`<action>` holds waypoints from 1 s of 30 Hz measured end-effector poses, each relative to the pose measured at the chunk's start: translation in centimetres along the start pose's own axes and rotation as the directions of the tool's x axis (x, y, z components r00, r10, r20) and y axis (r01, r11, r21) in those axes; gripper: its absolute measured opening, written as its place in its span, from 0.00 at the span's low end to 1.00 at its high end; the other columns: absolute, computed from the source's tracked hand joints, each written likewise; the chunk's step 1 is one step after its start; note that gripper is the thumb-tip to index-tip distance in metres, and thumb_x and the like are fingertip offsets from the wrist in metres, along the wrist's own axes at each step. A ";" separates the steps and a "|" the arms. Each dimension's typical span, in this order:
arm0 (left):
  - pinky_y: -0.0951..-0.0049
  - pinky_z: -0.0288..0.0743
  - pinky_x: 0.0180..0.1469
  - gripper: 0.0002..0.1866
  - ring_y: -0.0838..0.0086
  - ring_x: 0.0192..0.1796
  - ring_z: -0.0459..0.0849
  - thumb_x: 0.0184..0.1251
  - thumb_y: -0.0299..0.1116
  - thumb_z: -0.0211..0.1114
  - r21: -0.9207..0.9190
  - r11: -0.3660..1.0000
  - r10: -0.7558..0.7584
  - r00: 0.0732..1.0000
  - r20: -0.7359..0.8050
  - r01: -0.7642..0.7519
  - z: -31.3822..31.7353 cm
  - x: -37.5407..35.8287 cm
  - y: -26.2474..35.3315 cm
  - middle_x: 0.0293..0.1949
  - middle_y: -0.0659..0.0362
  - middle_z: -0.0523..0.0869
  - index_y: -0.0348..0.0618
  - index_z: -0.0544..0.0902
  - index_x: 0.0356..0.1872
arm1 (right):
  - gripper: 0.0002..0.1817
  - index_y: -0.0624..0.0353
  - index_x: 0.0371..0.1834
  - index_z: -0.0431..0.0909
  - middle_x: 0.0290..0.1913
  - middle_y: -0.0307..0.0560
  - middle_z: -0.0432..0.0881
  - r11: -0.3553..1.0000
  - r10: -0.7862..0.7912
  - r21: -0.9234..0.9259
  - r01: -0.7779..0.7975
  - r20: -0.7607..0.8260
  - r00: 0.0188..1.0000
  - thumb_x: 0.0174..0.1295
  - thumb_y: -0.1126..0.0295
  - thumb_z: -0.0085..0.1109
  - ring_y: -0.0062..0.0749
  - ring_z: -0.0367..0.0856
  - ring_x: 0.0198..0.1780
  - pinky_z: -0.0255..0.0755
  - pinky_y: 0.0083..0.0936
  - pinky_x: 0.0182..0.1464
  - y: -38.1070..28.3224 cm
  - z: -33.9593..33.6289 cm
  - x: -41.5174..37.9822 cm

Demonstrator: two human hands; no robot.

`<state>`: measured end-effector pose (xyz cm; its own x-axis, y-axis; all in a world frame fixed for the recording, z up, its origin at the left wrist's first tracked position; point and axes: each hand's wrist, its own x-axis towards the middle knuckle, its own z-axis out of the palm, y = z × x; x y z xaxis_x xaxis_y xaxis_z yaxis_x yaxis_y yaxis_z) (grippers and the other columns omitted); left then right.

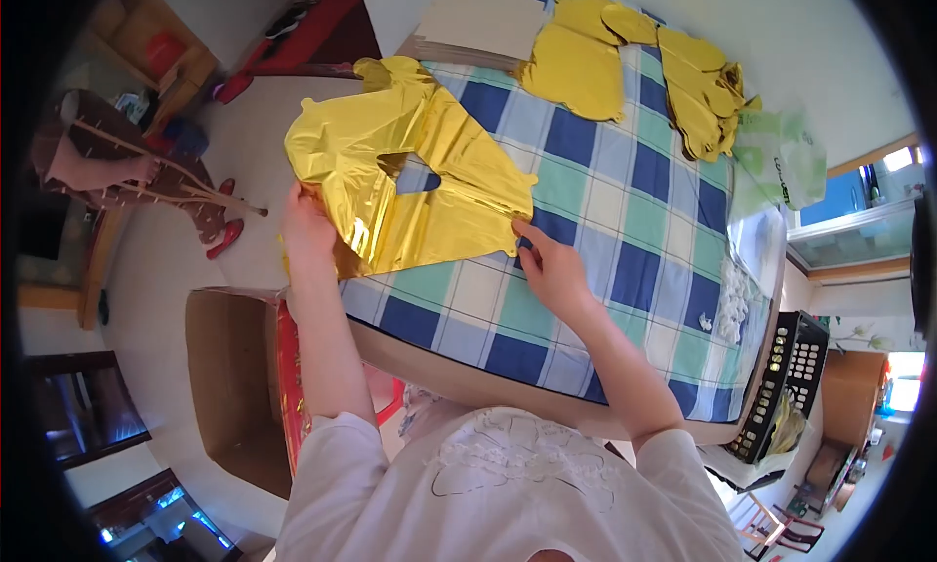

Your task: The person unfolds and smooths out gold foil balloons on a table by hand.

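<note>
Surface: a checked cloth (660,240) is covering the table (444,369) and extending away from the body.
Near left: an open cardboard box (232,372) is standing near the table.
Right hand (554,269): finger and thumb are pinching the near right corner of the gold foil sheet (405,232).
Left hand (310,228): is gripping the left edge; the foil is partly hiding the fingertips.
Foil position: the sheet is lying between the hands and reaching forward of both, its left part overhanging the table edge.
Long axis: the longer stretch is running from side to side, slanting closer to the body at the right; length is only slightly exceeding width.
Nearer hand: both are touching the foil; neither is standing nearer.
Far side: cardboard sheets (478,23) are resting beyond the foil; more gold pieces (576,72) are lying right of them, well apart from both hands.
</note>
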<state>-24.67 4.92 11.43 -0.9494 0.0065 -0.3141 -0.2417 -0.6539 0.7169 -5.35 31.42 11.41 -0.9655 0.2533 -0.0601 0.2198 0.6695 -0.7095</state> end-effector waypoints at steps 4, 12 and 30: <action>0.61 0.71 0.61 0.18 0.63 0.56 0.77 0.74 0.36 0.42 -0.038 0.999 -0.004 1.000 -0.007 0.004 -2.7 2.6 2.0 0.54 0.52 0.78 0.35 0.72 0.55 | 0.21 0.53 0.58 0.74 0.27 0.57 0.80 1.000 0.013 0.009 -0.013 0.005 1.000 0.59 0.72 0.53 0.53 0.79 0.30 0.71 0.42 0.34 0.0 0.0 0.1; 0.64 0.72 0.60 0.17 0.66 0.56 0.78 0.74 0.34 0.44 -0.094 0.996 -0.009 1.000 -0.004 0.008 -1.3 1.9 2.5 0.53 0.53 0.79 0.35 0.73 0.55 | 0.21 0.48 0.60 0.74 0.20 0.48 0.75 1.000 0.008 -0.013 -0.008 -0.009 1.000 0.61 0.73 0.54 0.35 0.72 0.21 0.68 0.29 0.30 0.2 0.2 0.1; 0.70 0.70 0.62 0.22 0.68 0.67 0.67 0.59 0.28 0.68 0.652 0.445 -0.386 0.525 0.759 -0.614 5.1 -8.5 -8.4 0.65 0.53 0.69 0.42 0.75 0.55 | 0.23 0.62 0.43 0.73 0.19 0.36 0.68 0.439 0.384 0.720 -0.537 0.389 0.837 0.64 0.49 0.53 0.22 0.67 0.14 0.58 0.20 0.16 0.7 -1.6 6.0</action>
<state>-15.54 14.20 11.27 -0.5570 0.8300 0.0302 0.3446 0.1979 0.9176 -10.79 34.54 11.61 -0.7783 0.1973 -0.5961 0.5141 -0.3447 -0.7854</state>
